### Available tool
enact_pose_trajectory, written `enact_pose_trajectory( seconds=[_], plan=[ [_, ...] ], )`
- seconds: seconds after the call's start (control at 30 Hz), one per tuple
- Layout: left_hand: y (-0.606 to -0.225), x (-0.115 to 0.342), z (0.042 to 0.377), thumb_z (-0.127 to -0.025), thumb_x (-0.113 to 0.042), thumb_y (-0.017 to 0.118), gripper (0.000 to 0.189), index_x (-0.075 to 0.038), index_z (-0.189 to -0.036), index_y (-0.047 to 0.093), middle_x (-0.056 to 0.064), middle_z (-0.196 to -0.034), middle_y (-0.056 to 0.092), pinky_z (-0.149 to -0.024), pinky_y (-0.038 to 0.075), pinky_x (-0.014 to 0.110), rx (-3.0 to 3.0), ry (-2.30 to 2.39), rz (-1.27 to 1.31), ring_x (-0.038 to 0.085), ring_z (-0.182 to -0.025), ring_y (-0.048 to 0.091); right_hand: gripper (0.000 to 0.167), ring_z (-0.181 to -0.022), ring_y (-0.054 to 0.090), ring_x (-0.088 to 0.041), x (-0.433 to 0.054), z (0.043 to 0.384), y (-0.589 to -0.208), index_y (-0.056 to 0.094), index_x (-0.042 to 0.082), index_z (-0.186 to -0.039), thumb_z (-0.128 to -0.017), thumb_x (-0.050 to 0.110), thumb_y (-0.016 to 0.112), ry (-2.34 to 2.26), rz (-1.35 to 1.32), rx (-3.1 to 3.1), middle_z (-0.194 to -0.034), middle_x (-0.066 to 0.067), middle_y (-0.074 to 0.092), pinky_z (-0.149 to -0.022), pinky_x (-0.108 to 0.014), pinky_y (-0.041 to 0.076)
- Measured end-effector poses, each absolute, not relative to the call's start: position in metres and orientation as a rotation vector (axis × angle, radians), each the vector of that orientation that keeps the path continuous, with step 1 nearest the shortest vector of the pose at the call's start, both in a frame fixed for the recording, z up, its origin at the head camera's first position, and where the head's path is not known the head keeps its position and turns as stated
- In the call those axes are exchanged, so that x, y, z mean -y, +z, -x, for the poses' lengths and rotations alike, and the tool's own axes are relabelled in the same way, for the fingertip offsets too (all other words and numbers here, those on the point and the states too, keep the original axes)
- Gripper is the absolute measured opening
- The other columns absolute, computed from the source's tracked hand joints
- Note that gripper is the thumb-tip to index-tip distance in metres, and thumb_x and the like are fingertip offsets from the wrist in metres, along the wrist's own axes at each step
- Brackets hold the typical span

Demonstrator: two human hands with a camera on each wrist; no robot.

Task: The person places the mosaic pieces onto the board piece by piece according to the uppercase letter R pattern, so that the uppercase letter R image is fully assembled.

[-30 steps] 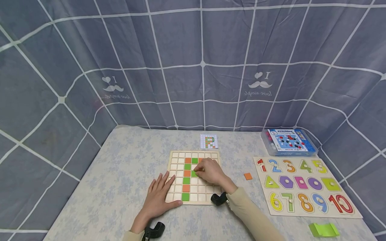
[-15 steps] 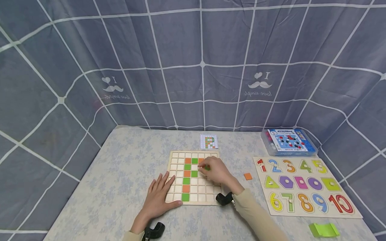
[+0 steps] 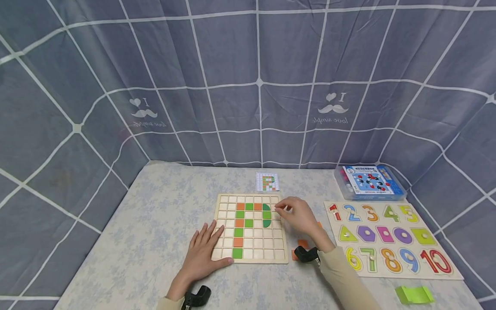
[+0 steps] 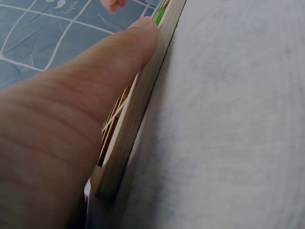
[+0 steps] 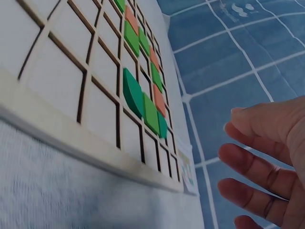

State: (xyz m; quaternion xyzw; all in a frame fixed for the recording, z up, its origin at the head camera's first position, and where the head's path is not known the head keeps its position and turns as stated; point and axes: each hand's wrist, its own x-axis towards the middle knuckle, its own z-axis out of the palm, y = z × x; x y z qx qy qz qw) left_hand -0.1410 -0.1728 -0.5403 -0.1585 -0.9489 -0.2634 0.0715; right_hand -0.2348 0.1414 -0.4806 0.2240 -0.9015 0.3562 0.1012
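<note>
A wooden grid board (image 3: 253, 261) lies on the table, with orange and green tiles in some of its cells. In its right part, a green square tile (image 3: 266, 214) sits between two dark green curved-edged tiles, the lower one a rounded tile (image 3: 267, 223). My left hand (image 3: 203, 252) rests spread on the board's left edge, its thumb along the front rim (image 4: 138, 100). Over the board's right edge hovers my right hand (image 3: 298, 215). Its fingers are loosely bent, thumb near the index fingertip, and nothing shows between them in the right wrist view.
Orange tiles (image 3: 303, 244) lie right of the board, partly hidden by the right wrist. A pattern card (image 3: 267, 181) lies behind the board. A number-and-shape puzzle (image 3: 387, 239), a plastic box (image 3: 372, 183) and a light-green holder (image 3: 414, 295) are on the right.
My right hand has moved right, from the middle of the board to its right edge, uncovering the dark green tiles and orange tiles beside the board. My left hand stays still.
</note>
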Motion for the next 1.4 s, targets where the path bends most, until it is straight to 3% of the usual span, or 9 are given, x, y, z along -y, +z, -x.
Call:
enact_pose_trajectory(
  seconds=[0.87,1.4],
  plan=[
    [-0.543,0.173,0.142,-0.074,-0.065,0.067,0.096,-0.013,-0.148,0.037,0.013,-0.154,0.023,-0.108,0.009,0.058,2.836,-0.793,0.475,0.04,-0.14,0.014,0.018,-0.083,0.056,-0.021,-0.218,0.228,-0.48,0.075,0.009,-0.098,-0.083,0.019,0.076,1.054,-0.406,2.712,-0.093,-0.001,0.067,-0.066,-0.035,0.045],
    [-0.542,0.172,0.142,-0.074,-0.066,0.066,0.095,-0.013,-0.148,0.038,0.013,-0.154,0.024,-0.108,0.01,0.058,2.838,-0.78,0.474,0.04,-0.14,0.015,0.017,-0.091,0.056,-0.03,-0.241,0.226,-0.487,0.074,0.004,-0.098,-0.083,0.013,0.074,1.072,-0.485,2.851,-0.101,-0.009,0.067,-0.073,-0.04,0.046]
  ],
)
